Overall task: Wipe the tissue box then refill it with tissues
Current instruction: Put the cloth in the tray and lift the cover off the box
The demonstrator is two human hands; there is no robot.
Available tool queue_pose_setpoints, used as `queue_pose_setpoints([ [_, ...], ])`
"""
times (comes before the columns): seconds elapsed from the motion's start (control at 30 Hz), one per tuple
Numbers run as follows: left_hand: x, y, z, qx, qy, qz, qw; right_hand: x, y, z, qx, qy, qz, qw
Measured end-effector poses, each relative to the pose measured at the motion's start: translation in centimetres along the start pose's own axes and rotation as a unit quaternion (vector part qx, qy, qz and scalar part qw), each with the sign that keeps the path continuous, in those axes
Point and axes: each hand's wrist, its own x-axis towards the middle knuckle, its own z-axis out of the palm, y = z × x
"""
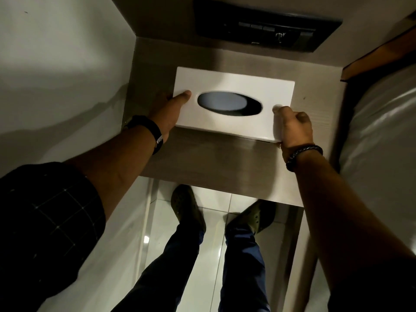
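A white rectangular tissue box (234,86) with a dark oval slot (229,103) sits on a wooden bedside shelf (202,158). Something pale shows inside the slot at its left. My left hand (167,113) grips the box's left end, thumb lying on top beside the slot. My right hand (292,127) grips the right front corner, thumb on the lid and fingers curled under the edge. The box's front right edge looks slightly raised off the shelf.
A dark switch panel (265,23) is set in the wall behind the shelf. A bed with a pale cover (382,136) runs along the right. A white wall (56,64) closes the left side. My feet stand on glossy tiles (213,203) below the shelf.
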Motion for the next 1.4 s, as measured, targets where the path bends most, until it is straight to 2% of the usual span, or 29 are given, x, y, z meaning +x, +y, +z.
queue_pose_setpoints([
  [0.1,-1.0,0.2,0.2,-0.013,-0.005,0.009,1.0,-0.4,0.3,-0.6,-0.031,0.009,-0.011,0.999],
  [0.2,-3.2,-0.8,-0.3,-0.029,0.001,0.022,0.999,-1.9,1.7,-1.3,-0.106,0.048,-0.062,0.991],
  [0.3,-6.3,-3.2,-1.6,-0.049,0.023,-0.009,0.998,-5.4,4.5,-2.0,-0.132,0.064,-0.109,0.983],
  [0.47,-10.2,-7.9,-3.0,-0.008,0.048,-0.063,0.997,-9.5,10.4,-3.3,-0.15,0.037,-0.027,0.988],
  [0.57,-10.5,-9.5,-2.7,0.023,0.037,-0.087,0.995,-9.5,11.7,-3.6,-0.176,0.021,-0.033,0.984],
  [0.9,-7.6,-9.1,-1.8,0.072,0.034,-0.077,0.994,-7.0,10.7,-2.6,-0.204,0.053,-0.02,0.977],
  [1.4,-7.9,-8.8,-2.3,0.121,0.035,-0.08,0.989,-8.0,9.5,-2.2,-0.214,0.04,-0.005,0.976],
])
